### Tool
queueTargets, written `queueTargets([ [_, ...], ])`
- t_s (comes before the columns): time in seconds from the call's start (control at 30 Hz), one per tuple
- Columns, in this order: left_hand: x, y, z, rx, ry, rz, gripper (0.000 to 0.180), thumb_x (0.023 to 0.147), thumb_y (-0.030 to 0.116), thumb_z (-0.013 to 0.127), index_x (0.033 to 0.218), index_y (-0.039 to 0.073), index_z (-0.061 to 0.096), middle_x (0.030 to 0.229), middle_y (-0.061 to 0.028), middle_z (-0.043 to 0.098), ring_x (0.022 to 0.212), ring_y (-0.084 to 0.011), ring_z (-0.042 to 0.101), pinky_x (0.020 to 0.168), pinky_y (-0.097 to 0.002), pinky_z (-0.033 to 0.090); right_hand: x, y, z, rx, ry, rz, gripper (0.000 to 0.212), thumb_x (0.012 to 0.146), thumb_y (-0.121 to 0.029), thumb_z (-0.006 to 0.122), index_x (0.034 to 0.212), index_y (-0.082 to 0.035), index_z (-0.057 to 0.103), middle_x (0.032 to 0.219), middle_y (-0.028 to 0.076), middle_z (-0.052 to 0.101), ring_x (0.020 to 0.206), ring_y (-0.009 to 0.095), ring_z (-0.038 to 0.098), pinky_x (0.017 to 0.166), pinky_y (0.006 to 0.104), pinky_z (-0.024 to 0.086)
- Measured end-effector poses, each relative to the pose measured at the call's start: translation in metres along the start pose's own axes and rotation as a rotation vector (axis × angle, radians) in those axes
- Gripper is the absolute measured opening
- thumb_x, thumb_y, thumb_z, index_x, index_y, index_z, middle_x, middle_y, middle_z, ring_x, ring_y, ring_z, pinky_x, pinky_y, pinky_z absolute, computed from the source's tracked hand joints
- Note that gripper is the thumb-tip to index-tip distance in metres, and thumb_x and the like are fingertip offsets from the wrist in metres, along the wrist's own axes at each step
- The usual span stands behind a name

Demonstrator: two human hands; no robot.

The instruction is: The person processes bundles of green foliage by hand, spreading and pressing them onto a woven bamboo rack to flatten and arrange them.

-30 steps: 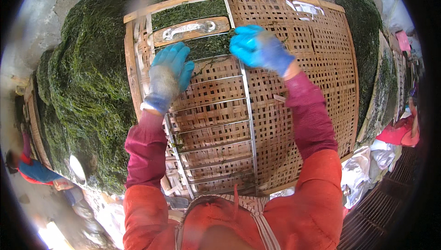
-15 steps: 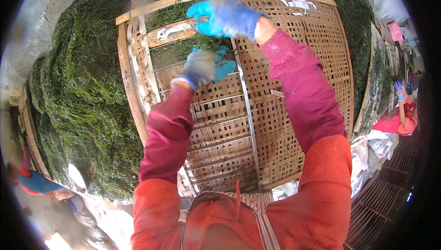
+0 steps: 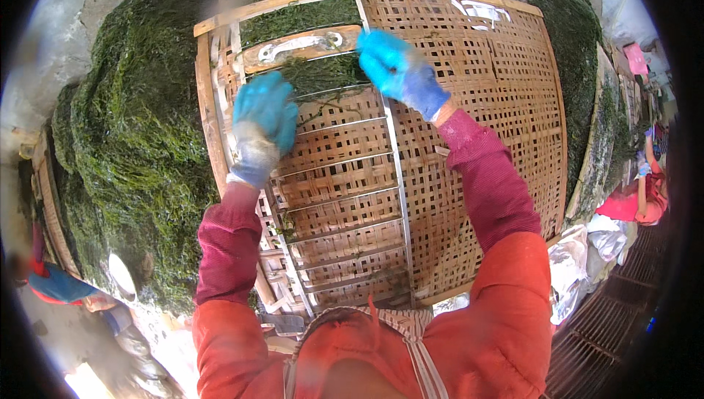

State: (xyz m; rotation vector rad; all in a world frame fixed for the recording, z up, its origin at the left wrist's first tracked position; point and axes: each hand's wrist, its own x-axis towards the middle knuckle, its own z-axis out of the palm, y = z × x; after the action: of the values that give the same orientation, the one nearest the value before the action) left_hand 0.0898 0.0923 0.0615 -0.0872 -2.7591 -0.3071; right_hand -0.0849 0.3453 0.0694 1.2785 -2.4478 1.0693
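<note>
Both my hands wear blue gloves over a slatted metal frame [image 3: 392,149] lying on a woven bamboo mat [image 3: 477,113]. My left hand [image 3: 264,116] is at the frame's left rail, palm down, fingers mostly extended and nothing visible in it. My right hand [image 3: 400,69] is at the right rail, its fingers apart and pointing left at the edge of the dark green seaweed [image 3: 323,72]. That seaweed fills the frame's second section. Above it lies a wooden board [image 3: 348,41] with a pale handle [image 3: 301,45], and seaweed [image 3: 301,19] also fills the top section.
A large heap of green seaweed [image 3: 139,127] stands to the left of the mat, with more seaweed [image 3: 561,32] along its right side. White strips [image 3: 480,10] lie on the mat's far right. Another person [image 3: 638,193] in red is at the far right; plastic bags [image 3: 568,260] lie nearer.
My hands have moved apart: the left out to the left rail, the right down and right from the board's end. The seaweed strip below the board is now in view.
</note>
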Motion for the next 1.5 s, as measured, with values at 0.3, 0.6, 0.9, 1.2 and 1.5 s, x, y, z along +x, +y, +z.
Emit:
queueTargets([
  [0.3, 0.005, 0.0, 0.009, -0.108, -0.011, 0.218, 0.058, 0.104, 0.046, 0.053, 0.148, 0.008, 0.053, 0.156, -0.0147, 0.05, 0.141, -0.0383, 0.048, 0.121, -0.0533, 0.033, -0.006, -0.033, 0.067, -0.248, -0.037, -0.427, 0.05, 0.096, -0.031, 0.066, 0.139, -0.007, 0.061, 0.146, 0.016, 0.057, 0.141, 0.035, 0.048, 0.117, 0.0504, 0.041],
  [0.6, -0.026, -0.028, 0.037, -0.188, 0.647, -0.28, 0.047, 0.098, 0.021, 0.058, 0.142, 0.004, 0.058, 0.149, -0.015, 0.056, 0.143, -0.0356, 0.047, 0.122, -0.0504, 0.032, 0.029, -0.045, 0.072, -0.339, -0.032, -0.711, 0.078, 0.076, -0.006, 0.076, 0.149, -0.022, 0.054, 0.161, 0.01, 0.041, 0.148, 0.035, 0.041, 0.12, 0.0474, 0.041],
  [0.9, -0.017, -0.003, -0.028, -0.007, -0.208, -0.257, 0.064, 0.103, 0.059, 0.047, 0.151, 0.016, 0.052, 0.161, -0.0072, 0.046, 0.152, -0.0371, 0.033, 0.127, -0.0546, 0.011, 0.034, 0.012, 0.0, -0.238, -0.164, -0.35, 0.039, 0.088, -0.016, 0.073, 0.127, -0.014, 0.07, 0.143, 0.008, 0.063, 0.144, 0.034, 0.048, 0.119, 0.048, 0.041],
  [1.2, 0.077, -0.015, -0.01, -0.014, 0.117, -0.067, 0.033, 0.096, 0.03, 0.069, 0.123, 0.011, 0.07, 0.139, -0.0115, 0.065, 0.141, -0.0365, 0.049, 0.12, -0.0483, 0.035, -0.015, -0.003, 0.008, -0.675, -0.258, -0.373, 0.038, 0.1, -0.039, 0.059, 0.115, -0.008, 0.076, 0.135, 0.01, 0.068, 0.141, 0.029, 0.049, 0.123, 0.055, 0.028],
  [1.5, 0.087, 0.009, -0.061, 0.536, 0.227, 0.115, 0.028, 0.084, 0.018, 0.075, 0.111, 0.015, 0.072, 0.141, -0.0064, 0.062, 0.14, -0.0302, 0.048, 0.119, -0.0467, 0.037, 0.017, 0.034, -0.029, 0.297, 0.166, 0.173, 0.034, 0.102, -0.026, 0.066, 0.127, -0.004, 0.07, 0.126, 0.013, 0.073, 0.112, 0.019, 0.069, 0.097, 0.0331, 0.054],
])
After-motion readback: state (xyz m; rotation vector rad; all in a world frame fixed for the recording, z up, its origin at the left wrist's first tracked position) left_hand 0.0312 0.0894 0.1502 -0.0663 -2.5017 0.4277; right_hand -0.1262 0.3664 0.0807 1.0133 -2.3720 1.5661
